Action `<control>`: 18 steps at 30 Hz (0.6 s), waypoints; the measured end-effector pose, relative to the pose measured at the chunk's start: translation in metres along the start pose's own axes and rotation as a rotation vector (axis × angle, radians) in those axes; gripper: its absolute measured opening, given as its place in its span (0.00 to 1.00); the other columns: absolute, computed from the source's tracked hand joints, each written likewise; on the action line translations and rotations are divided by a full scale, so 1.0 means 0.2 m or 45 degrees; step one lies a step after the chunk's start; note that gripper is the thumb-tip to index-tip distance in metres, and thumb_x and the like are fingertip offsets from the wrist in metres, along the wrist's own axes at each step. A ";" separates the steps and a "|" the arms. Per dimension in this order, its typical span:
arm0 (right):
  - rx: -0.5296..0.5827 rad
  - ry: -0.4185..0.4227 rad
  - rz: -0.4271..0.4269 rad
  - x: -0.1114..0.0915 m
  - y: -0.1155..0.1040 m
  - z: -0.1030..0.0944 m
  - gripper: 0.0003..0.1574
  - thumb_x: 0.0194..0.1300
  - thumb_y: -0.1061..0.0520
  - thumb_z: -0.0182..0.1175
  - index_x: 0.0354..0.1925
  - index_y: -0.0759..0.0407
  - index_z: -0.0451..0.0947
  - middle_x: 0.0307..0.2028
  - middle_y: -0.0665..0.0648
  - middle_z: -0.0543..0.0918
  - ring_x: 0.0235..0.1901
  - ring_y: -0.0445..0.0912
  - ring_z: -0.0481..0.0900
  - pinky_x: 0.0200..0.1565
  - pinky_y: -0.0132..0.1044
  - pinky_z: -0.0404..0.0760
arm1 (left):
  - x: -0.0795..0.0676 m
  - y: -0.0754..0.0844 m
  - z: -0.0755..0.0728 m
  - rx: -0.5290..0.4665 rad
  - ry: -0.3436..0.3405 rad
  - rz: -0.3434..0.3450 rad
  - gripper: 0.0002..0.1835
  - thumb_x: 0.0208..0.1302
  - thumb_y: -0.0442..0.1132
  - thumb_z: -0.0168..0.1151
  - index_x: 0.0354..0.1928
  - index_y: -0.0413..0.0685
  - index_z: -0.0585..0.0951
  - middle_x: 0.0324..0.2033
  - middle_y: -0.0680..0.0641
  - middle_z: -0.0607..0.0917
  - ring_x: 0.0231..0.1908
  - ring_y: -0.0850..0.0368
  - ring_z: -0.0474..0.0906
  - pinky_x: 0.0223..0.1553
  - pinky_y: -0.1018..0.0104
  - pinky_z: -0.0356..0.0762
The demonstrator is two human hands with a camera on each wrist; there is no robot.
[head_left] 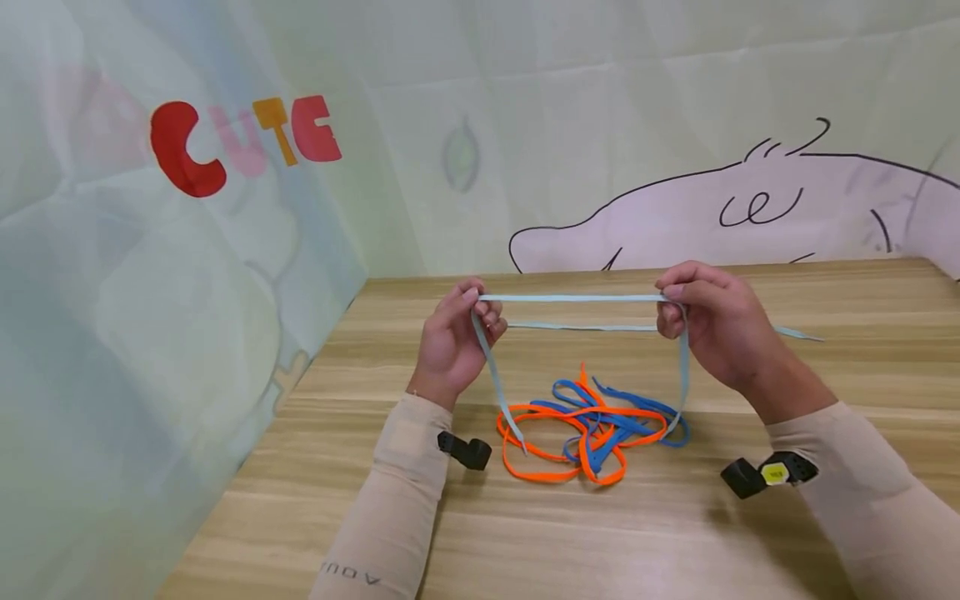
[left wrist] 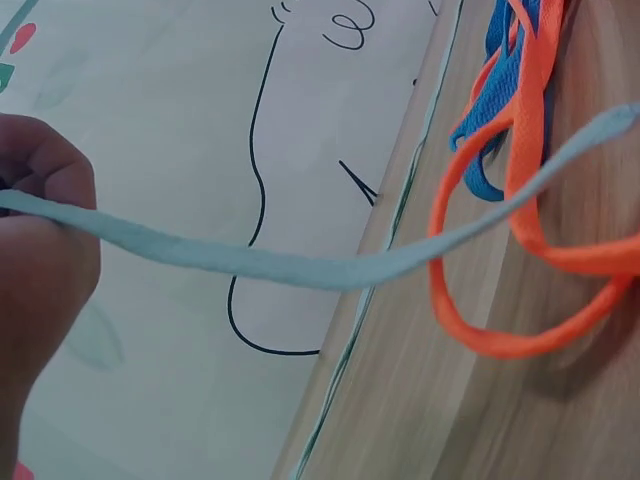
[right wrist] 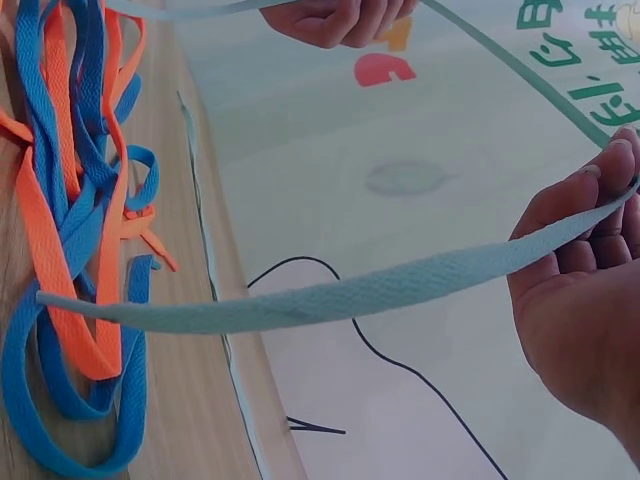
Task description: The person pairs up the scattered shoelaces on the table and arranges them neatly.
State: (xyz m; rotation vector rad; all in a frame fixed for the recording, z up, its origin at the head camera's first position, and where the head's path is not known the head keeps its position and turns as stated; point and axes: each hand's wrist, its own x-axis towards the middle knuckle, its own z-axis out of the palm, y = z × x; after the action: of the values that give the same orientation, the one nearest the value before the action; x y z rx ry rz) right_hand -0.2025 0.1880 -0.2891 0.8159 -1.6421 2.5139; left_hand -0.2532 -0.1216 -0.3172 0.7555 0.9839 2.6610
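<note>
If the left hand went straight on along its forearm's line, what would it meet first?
Probably the printed backdrop behind the table: in the head view, nothing else shows ahead of the left hand, which looks raised above the wood. How far off the backdrop lies is unclear.

Sheet-screened indoor tabletop setting: cartoon backdrop point(head_left: 637, 125) rising behind far edge of wood-grain table point(head_left: 300, 483), "CUTE"-lettered sheeting point(head_left: 135, 292) hanging along left edge

Room to pass lies under the taut pale lace point(head_left: 570, 297), above the heaped orange lace point(head_left: 546, 477) and blue lace point(head_left: 597, 458).
</note>
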 end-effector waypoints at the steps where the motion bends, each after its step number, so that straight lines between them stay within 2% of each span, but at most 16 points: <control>1: 0.000 0.000 0.000 0.00 0.00 0.00 0.23 0.74 0.71 0.40 0.36 0.60 0.82 0.23 0.53 0.78 0.22 0.44 0.72 0.30 0.34 0.72 | 0.00 0.00 -0.01 0.003 0.002 0.001 0.02 0.70 0.36 0.59 0.39 0.46 0.76 0.25 0.53 0.78 0.28 0.59 0.71 0.33 0.68 0.68; 6: 0.001 0.011 0.006 0.00 0.00 -0.02 0.22 0.75 0.70 0.41 0.37 0.60 0.81 0.23 0.53 0.78 0.21 0.44 0.72 0.30 0.35 0.72 | 0.00 0.01 -0.03 0.011 0.030 0.008 0.02 0.72 0.35 0.56 0.39 0.46 0.76 0.25 0.52 0.79 0.28 0.59 0.72 0.33 0.67 0.68; 15: 0.010 0.026 0.025 0.01 0.01 -0.05 0.22 0.76 0.69 0.41 0.37 0.61 0.81 0.23 0.54 0.78 0.21 0.44 0.73 0.30 0.35 0.73 | -0.01 0.02 -0.08 0.002 0.116 0.010 0.03 0.67 0.36 0.62 0.36 0.46 0.77 0.24 0.52 0.79 0.28 0.59 0.71 0.32 0.68 0.67; 18: 0.019 0.030 0.031 0.01 0.01 -0.06 0.21 0.76 0.69 0.41 0.37 0.61 0.81 0.23 0.54 0.79 0.22 0.44 0.73 0.30 0.34 0.73 | -0.01 0.02 -0.10 0.011 0.140 0.013 0.03 0.69 0.35 0.57 0.36 0.46 0.78 0.25 0.53 0.79 0.29 0.60 0.70 0.33 0.68 0.67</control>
State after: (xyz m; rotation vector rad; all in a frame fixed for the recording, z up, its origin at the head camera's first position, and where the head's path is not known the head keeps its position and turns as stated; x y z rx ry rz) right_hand -0.2093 0.1969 -0.2933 0.7694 -1.6382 2.5448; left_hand -0.2610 -0.1364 -0.3282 0.6230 1.0214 2.7343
